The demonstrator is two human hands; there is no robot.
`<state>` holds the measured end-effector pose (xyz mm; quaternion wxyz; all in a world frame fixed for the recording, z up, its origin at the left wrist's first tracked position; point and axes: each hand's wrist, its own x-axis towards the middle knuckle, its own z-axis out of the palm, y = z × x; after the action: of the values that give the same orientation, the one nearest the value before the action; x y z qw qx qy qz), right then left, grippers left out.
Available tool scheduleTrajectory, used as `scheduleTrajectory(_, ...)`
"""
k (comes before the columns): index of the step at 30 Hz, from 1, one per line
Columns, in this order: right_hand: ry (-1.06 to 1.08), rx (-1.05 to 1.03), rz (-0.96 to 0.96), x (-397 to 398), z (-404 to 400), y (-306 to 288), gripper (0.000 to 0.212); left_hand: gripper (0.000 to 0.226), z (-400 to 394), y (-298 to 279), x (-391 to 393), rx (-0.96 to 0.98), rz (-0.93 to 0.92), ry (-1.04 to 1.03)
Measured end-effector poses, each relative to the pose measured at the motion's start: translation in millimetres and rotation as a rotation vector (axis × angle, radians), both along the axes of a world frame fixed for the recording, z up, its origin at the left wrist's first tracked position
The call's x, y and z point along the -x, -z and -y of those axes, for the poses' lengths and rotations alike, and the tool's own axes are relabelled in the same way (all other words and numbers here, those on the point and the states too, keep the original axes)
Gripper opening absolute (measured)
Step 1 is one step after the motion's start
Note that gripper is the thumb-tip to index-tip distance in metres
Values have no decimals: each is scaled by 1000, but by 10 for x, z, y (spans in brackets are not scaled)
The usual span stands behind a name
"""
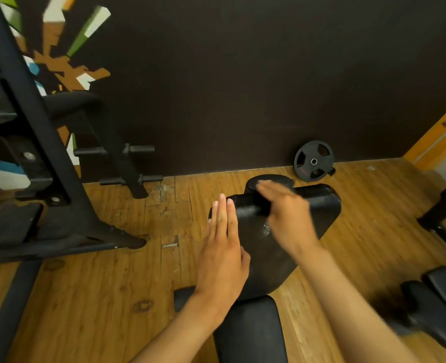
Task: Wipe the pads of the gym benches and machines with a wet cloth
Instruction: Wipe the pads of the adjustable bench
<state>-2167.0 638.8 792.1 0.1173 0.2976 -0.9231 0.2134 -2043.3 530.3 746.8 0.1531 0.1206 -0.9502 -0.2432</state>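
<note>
Bench pad (258, 247), black and tilted, sits in the middle of the wooden floor (91, 297), its far end toward the dark wall (243, 74). Left hand (223, 247) lies flat along the pad's left edge, fingers straight and together. Right hand (284, 213) is over the pad's far end, blurred, fingers stretched out; whether it holds a cloth, I cannot tell. A weight plate (313, 161) leans against the wall, and a black rack (33, 153) stands at the left.
</note>
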Motion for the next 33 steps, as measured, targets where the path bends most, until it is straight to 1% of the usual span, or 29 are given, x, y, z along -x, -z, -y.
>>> scheduleTrajectory(2,-136,-14,-21,-190,221,40,64,104,0,2,-1,7,1,1)
scheduleTrajectory(4,-174,-24,-17,-123,101,23,68,103,21,21,-6,6,3,14)
scheduleTrajectory(5,-129,-28,-14,-21,-65,31,72,101,33,26,-9,13,0,17)
scheduleTrajectory(8,105,-21,10,245,-548,24,76,97,28,34,-5,14,-6,13)
scheduleTrajectory(10,149,3,16,203,-471,41,73,97,-2,26,-4,-5,-6,-3)
scheduleTrajectory(12,68,24,-16,0,-143,66,67,98,-18,7,8,1,1,-21)
scheduleTrajectory(14,-77,18,-51,-214,145,122,63,99,-15,13,20,7,8,-24)
scheduleTrajectory(16,-150,4,-58,-239,163,164,69,99,5,22,12,19,14,-18)
scheduleTrajectory(18,-104,8,-46,-45,-91,135,78,96,27,35,0,31,2,-14)
scheduleTrajectory(19,-45,18,-38,92,-270,122,78,94,34,38,-3,36,-5,-10)
scheduleTrajectory(21,93,52,-28,341,-599,76,70,92,15,39,-5,34,-13,-7)
scheduleTrajectory(23,136,71,-33,423,-666,84,65,93,-34,16,-2,35,-17,-40)
scheduleTrajectory(25,48,86,-55,316,-450,131,65,95,-63,-3,5,24,-10,-69)
scheduleTrajectory(29,-289,67,-27,-33,43,155,66,99,-42,28,29,22,-5,-60)
scheduleTrajectory(31,-345,48,-8,23,-2,105,69,100,2,41,16,43,-9,-43)
scheduleTrajectory(33,-317,36,-24,207,-275,96,71,98,35,48,7,52,-12,-26)
